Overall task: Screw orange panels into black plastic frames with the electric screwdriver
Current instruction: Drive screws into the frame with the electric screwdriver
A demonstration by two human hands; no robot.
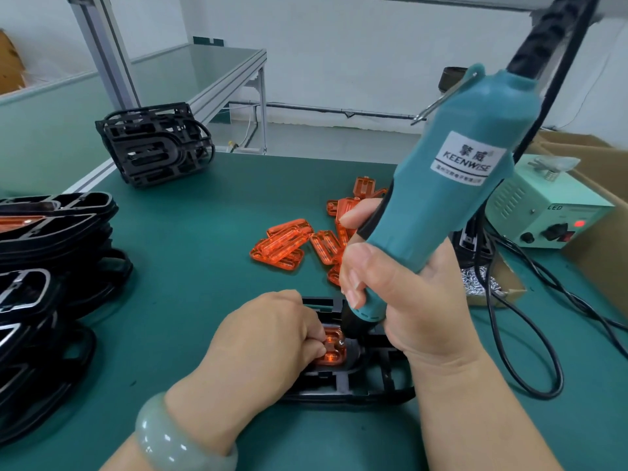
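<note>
Rightward, screws (470,282) in cardboard tray (509,283).

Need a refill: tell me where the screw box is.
Head view, right side: the screw box sits on the green mat beside the right hand, in front of the power supply.
</note>
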